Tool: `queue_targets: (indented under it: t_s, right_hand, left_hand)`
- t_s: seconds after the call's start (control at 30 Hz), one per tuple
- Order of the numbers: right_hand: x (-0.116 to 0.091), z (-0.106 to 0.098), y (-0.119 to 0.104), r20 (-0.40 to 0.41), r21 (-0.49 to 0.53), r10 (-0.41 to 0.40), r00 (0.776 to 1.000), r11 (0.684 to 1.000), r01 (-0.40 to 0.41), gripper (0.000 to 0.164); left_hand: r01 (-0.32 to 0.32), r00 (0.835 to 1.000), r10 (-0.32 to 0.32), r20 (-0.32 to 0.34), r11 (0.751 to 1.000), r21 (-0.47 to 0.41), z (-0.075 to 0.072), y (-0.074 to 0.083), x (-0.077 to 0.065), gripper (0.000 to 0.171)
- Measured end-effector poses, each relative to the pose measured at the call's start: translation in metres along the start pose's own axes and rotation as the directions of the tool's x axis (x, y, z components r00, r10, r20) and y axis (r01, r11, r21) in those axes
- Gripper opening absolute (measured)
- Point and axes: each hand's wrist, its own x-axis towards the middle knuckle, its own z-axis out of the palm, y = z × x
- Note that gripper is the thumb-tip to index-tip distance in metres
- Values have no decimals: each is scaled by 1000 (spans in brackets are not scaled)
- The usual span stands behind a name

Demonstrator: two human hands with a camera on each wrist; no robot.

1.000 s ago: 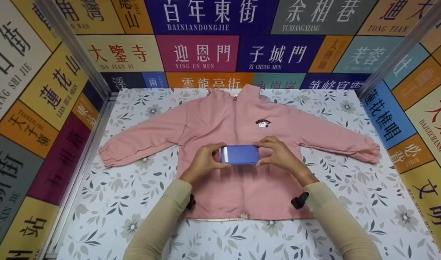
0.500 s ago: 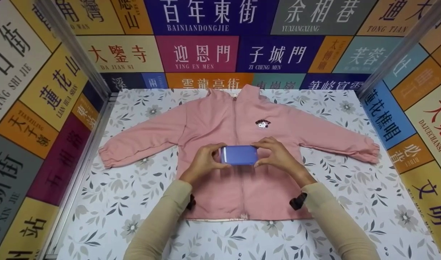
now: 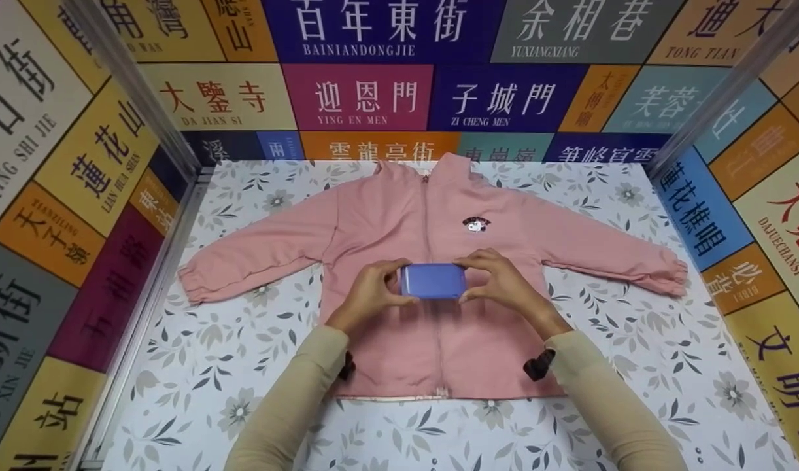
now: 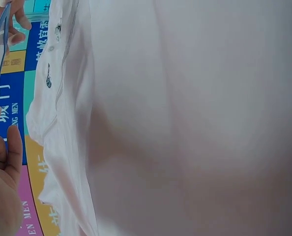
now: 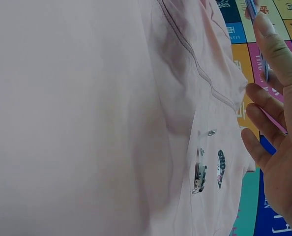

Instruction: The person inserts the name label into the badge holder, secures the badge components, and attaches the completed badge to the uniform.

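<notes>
A thin blue rectangle that looks like a smartphone (image 3: pixel 433 281) is held sideways between both hands, above the front of a pink zip-up jacket (image 3: pixel 380 340). My left hand (image 3: pixel 368 292) pinches its left end between thumb and fingers. At the other end, my right hand (image 3: pixel 504 282) pinches it in the same way. The left wrist view shows the left hand (image 4: pixel 3 182) low at the left edge, with the phone's narrow side in sight. In the right wrist view the right hand (image 5: pixel 288 162) has its lower fingers spread off the phone.
The jacket lies flat, sleeves spread to both sides, a small cartoon patch (image 3: pixel 476 226) on its chest. Beneath it is a white leaf-patterned tabletop (image 3: pixel 242 373). Panels with large printed characters (image 3: pixel 367 98) wall in the back and both sides.
The right hand has shifted very slightly left, the phone's right end with it. The left hand and the jacket stay as they were.
</notes>
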Motion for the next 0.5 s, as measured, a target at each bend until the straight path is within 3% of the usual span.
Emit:
queue_targets:
  t_s: [0.5]
  right_hand:
    - [1,2,2,10,9,-3,1000,1000,2,74]
  left_hand:
    - [-14,1000,14,9,1000,-8,1,-1,1,70]
